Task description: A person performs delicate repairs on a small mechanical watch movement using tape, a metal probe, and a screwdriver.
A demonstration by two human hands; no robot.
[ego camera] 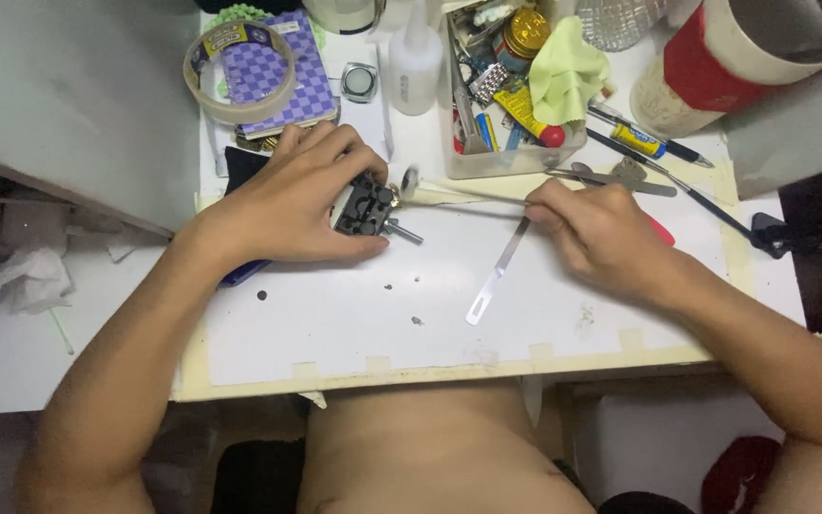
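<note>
**A:** Start close to the body. What lies there?

**B:** Nearest is the white work mat (430,333) with its taped edge. A thin metal blade tool (495,276) lies loose on it, just below and inward of the right hand (596,233), untouched. A few dark specks sit on the mat below the left hand (292,195).

**A:** And the hands themselves?

**B:** The left hand is curled down over a small black holder block (365,207), thumb along its near side, fingers over the far side, pinning it to the mat. A screw handle sticks out of the block toward the right hand. The right hand is closed in a pinch on a slim pale stick (459,195), whose tip reaches across to a small round metal part (409,181) just beyond the block.

**A:** How far along does it look?

**B:** I judge it mid-work: the block is set and held, the stick tip is at the piece, but nothing looks finished or set aside. Whether the small part is loose or seated, I cannot tell.

**A:** Farther out?

**B:** Beyond the left hand, a tape roll (238,71) rests on a purple chequered box (292,67), with a square watch case (359,81) and a white squeeze bottle (414,67) beside it. Beyond the right hand stand a cluttered clear tray (516,157), tweezers (611,178) and pens (644,141).
</note>
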